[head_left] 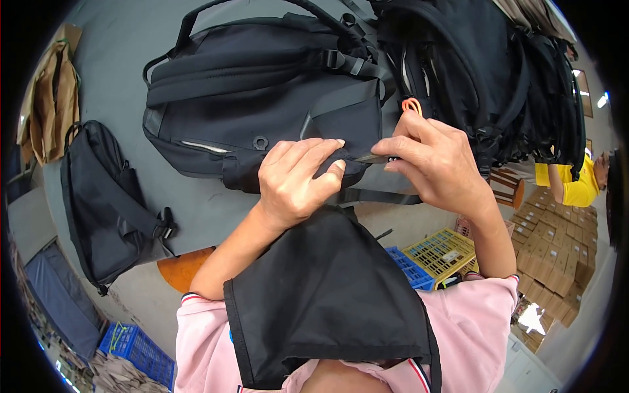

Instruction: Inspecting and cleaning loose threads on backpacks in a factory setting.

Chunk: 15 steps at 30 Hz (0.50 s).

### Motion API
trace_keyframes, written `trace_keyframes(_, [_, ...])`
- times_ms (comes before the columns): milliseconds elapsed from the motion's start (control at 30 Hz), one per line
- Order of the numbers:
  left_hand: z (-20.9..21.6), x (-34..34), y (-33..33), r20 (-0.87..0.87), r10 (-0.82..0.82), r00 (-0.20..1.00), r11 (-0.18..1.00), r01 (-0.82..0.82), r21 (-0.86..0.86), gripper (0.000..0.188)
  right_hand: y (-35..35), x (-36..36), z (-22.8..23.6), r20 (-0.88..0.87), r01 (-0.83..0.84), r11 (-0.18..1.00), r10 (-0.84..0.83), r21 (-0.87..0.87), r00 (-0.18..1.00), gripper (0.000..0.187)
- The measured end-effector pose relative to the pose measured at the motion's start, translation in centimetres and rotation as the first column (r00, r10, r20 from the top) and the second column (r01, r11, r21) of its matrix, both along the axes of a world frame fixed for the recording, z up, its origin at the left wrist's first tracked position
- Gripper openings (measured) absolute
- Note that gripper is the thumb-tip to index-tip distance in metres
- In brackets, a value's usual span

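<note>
A large black backpack (236, 111) lies on its side on the grey table, its straps and top handle toward the far side. My left hand (295, 177) is closed on its near lower edge, fingers pinching the dark fabric by the corner. My right hand (432, 154) is closed round a pair of small scissors; their orange handle loops (411, 105) stick up above my fingers. Their thin metal end (370, 158) points left at the fabric beside my left fingertips. Whether the blades touch the bag I cannot tell.
More black backpacks (452, 59) are heaped at the right of the table (111, 52). A smaller black bag (105, 196) and a brown paper bag (52, 98) sit at the left. Yellow and blue crates (445, 252), stacked cartons (557, 242) and a person in yellow (580, 187) are at the right.
</note>
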<state>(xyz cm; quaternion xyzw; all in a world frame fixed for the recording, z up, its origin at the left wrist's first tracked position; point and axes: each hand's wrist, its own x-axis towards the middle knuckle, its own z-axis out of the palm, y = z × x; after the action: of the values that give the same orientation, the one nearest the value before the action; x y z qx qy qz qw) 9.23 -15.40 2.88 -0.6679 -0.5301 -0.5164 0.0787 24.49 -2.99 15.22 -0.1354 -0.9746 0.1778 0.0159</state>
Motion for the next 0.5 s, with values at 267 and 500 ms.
trace_keyframes(267, [0.0,-0.4,0.0,0.01,-0.004,1.0,1.0,0.004,0.012,0.013,-0.4,0.9,-1.7,-0.106,0.217,0.933,-0.256,-0.286,0.961,0.025])
trace_keyframes(500, [0.0,-0.5,-0.3,-0.001,-0.01,1.0,1.0,0.01,0.001,0.014,0.7,0.0,-1.1,-0.029,0.053,0.964,-0.062,-0.261,0.998,0.026])
